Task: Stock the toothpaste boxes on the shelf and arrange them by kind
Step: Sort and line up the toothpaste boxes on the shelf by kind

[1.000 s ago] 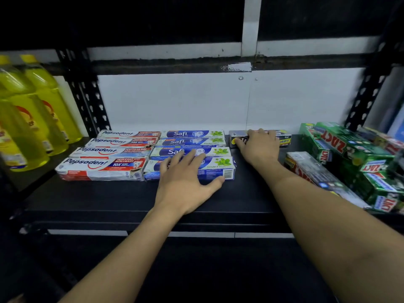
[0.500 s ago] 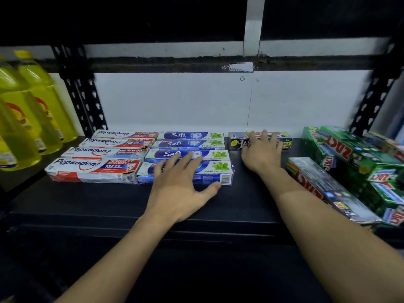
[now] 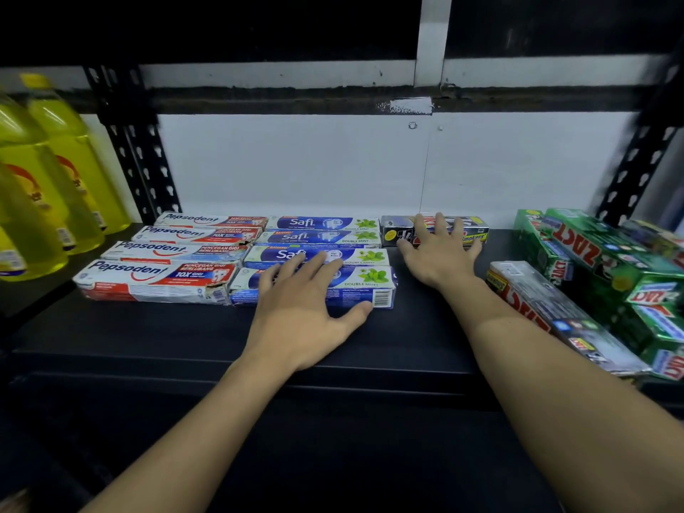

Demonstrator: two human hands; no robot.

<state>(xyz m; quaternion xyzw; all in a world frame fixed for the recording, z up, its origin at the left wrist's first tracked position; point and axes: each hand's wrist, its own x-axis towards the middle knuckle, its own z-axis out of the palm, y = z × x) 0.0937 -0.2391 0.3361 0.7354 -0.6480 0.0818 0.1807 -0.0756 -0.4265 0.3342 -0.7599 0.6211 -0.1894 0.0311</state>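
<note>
Several red-and-white Pepsodent boxes (image 3: pixel 159 277) lie in a column at the left of the black shelf (image 3: pixel 222 338). Beside them lie several blue Safi boxes (image 3: pixel 355 236) in a second column. My left hand (image 3: pixel 299 309) rests flat with spread fingers on the front Safi box (image 3: pixel 370 286). At the back, against the white wall, a black Zact smokers box (image 3: pixel 473 235) lies crosswise. My right hand (image 3: pixel 438 253) lies on it with straight, spread fingers. Green Zact boxes (image 3: pixel 607 261) are piled at the right.
Yellow bottles (image 3: pixel 55 172) stand on the neighbouring shelf at the left. A silver-and-red Zact box (image 3: pixel 555 312) lies slanted in front of the green pile. Perforated black uprights (image 3: pixel 137 149) frame the bay. Bare shelf lies in front of the boxes.
Both hands stay on their boxes. The black Zact box under my right hand has slid slightly back toward the wall. The view has shifted a little.
</note>
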